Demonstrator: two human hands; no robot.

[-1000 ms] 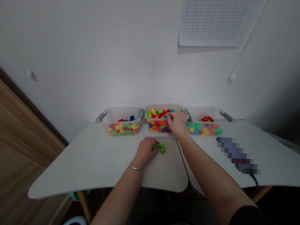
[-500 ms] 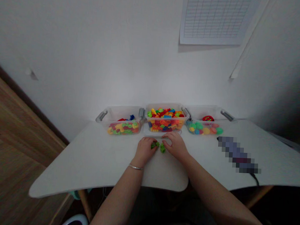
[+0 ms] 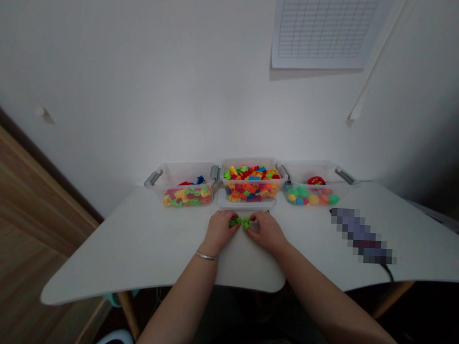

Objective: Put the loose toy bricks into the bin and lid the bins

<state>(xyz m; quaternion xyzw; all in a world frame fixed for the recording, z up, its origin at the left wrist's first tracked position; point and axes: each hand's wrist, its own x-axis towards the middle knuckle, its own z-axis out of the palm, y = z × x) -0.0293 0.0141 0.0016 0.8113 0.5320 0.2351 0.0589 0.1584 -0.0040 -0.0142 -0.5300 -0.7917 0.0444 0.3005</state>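
Note:
My left hand [image 3: 220, 229] is closed on a small green toy block [image 3: 235, 221], its thumb and fingers curled around it. Facing it, my right hand [image 3: 268, 230] pinches another green toy block [image 3: 246, 223] between thumb and fingers. A narrow gap separates the two pieces, just above the white tabletop [image 3: 165, 245]. Behind my hands stands a clear box [image 3: 252, 184] heaped with colourful building blocks, on a pale lid [image 3: 228, 204]. The exact shape of each green piece is partly hidden by my fingers.
To the left is a clear box [image 3: 183, 176] of mixed colourful pieces; to the right, another clear box [image 3: 309, 170] with rounded pieces and a red item [image 3: 316, 181]. A blurred-out object [image 3: 359, 236] with a cable lies at the right. A wall rises behind the table.
My right hand has lowered and turned, now pinching its green block more squarely in line with the left one. My left hand has barely moved; the view has shifted slightly.

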